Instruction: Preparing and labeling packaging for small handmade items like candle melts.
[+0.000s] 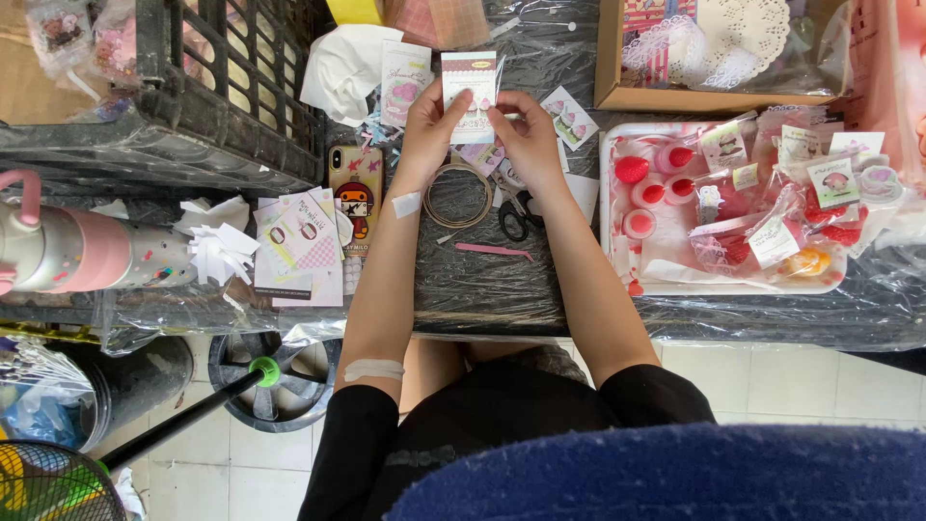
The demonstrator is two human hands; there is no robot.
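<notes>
Right now both my left hand (429, 125) and right hand (526, 130) pinch 1 small packaged card (470, 92) at top centre, fingers closed on its lower edges, raised above the table (482, 280) so I can see it squarely; scissors (516, 212) lie just below.

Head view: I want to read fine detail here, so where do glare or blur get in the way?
Head view: white glare streaks the clear plastic table cover; the dark blue fuzzy cloth at the bottom edge is out of focus; the small patterned paper card in both hands looks sharp, evenly lit.

Plastic-covered table (482, 289), scissors (516, 214), phone (355, 188), white tray (617, 207), black crate (193, 116)
</notes>
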